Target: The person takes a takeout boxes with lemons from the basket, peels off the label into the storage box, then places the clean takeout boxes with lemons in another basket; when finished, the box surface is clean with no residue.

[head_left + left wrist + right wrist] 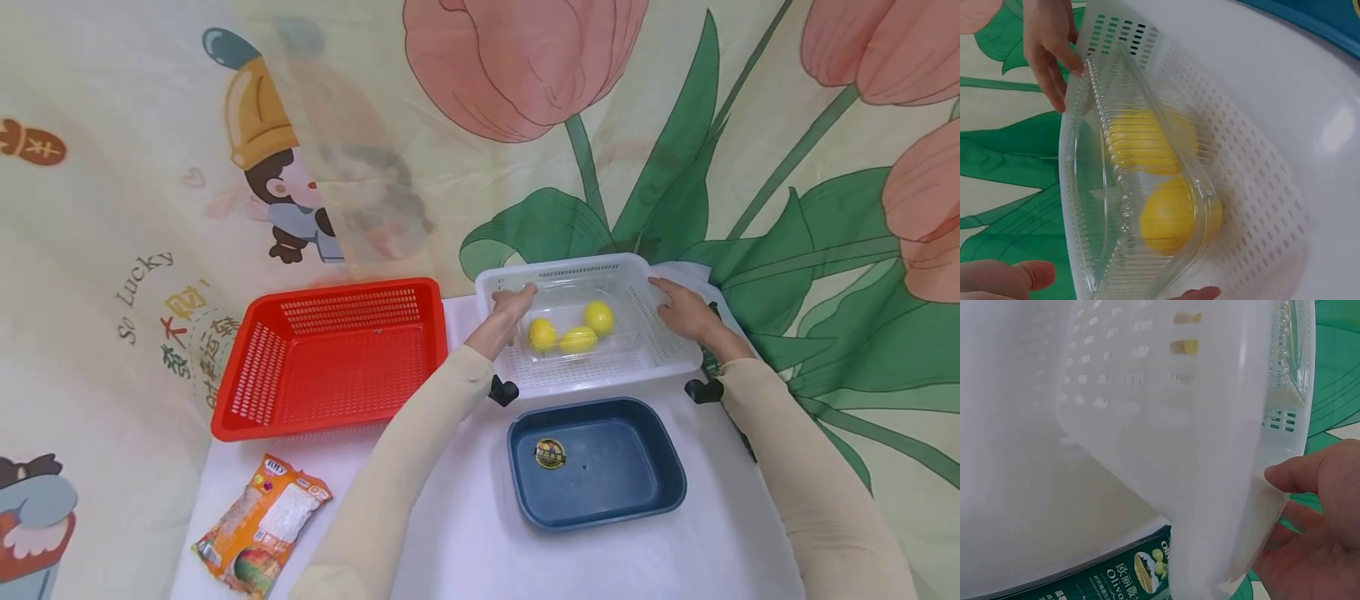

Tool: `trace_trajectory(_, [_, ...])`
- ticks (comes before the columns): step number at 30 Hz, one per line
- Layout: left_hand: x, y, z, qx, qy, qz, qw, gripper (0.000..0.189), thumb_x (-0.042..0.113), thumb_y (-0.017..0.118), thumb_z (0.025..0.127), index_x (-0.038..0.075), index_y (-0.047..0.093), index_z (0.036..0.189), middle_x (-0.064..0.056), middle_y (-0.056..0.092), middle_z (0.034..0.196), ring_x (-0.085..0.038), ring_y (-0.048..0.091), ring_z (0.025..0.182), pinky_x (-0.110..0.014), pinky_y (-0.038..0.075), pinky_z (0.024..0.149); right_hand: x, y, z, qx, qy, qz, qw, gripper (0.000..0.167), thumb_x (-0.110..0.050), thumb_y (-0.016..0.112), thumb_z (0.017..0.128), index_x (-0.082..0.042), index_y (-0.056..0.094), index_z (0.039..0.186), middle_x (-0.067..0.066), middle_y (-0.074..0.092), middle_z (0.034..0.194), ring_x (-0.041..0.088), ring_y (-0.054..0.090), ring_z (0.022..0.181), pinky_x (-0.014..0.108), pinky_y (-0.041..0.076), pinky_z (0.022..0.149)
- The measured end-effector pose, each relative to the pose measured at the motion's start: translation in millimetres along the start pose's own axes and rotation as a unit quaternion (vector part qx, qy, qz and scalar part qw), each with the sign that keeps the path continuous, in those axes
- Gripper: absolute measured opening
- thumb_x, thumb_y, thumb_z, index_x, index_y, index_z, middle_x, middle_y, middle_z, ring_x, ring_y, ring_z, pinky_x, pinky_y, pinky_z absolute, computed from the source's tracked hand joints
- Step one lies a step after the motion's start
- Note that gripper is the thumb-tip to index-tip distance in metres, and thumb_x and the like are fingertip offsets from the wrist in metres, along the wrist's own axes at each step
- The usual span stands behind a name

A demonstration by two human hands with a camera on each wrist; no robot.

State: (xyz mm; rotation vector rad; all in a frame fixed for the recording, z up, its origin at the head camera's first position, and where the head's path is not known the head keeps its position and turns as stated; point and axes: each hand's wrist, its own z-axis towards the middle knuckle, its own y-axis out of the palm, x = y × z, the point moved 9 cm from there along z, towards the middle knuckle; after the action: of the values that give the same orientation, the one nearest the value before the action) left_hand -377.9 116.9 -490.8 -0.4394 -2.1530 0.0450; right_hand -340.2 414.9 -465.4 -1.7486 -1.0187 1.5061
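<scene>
A white perforated basket holds a clear plastic box with three yellow lemons inside. My left hand is at the basket's left end, beside the box. In the left wrist view its thumb and a fingertip are spread apart near the box's end, with nothing between them. At the basket's right end, my right hand grips the rim. The right wrist view shows its thumb on the rim and the other fingers partly hidden beyond it.
A red basket stands to the left, with an orange snack bag in front of it. A dark blue tray sits nearer than the white basket. Beside the basket's right end lies a dark green package. A printed cloth hangs behind.
</scene>
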Motion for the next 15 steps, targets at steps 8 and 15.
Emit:
trace_trajectory(8, [11.0,-6.8,-21.3,-0.002,0.045,0.009,0.9990,0.094,0.047,0.048,0.102,0.004,-0.012,0.161,-0.016,0.011,0.170,-0.032,0.020,0.156,-0.045,0.018,0.128,-5.2,-1.0,-3.9,0.005,0.007,0.007,0.9999,0.061,-0.010,0.043,0.106,0.005,0.017,0.159,0.034,0.021,0.161,0.054,0.035,0.140,0.070,0.037,0.110])
trace_trajectory(15, [21.0,-10.1,-53.0,-0.008,0.127,0.034,0.9913,0.085,0.042,0.048,0.103,0.002,0.002,0.161,-0.019,0.021,0.167,-0.032,0.028,0.153,-0.047,0.026,0.125,-21.0,-4.0,-11.7,0.039,-0.013,-0.008,0.9991,0.057,-0.019,0.046,0.107,0.009,0.029,0.153,0.039,0.017,0.160,0.057,0.018,0.147,0.071,0.020,0.117])
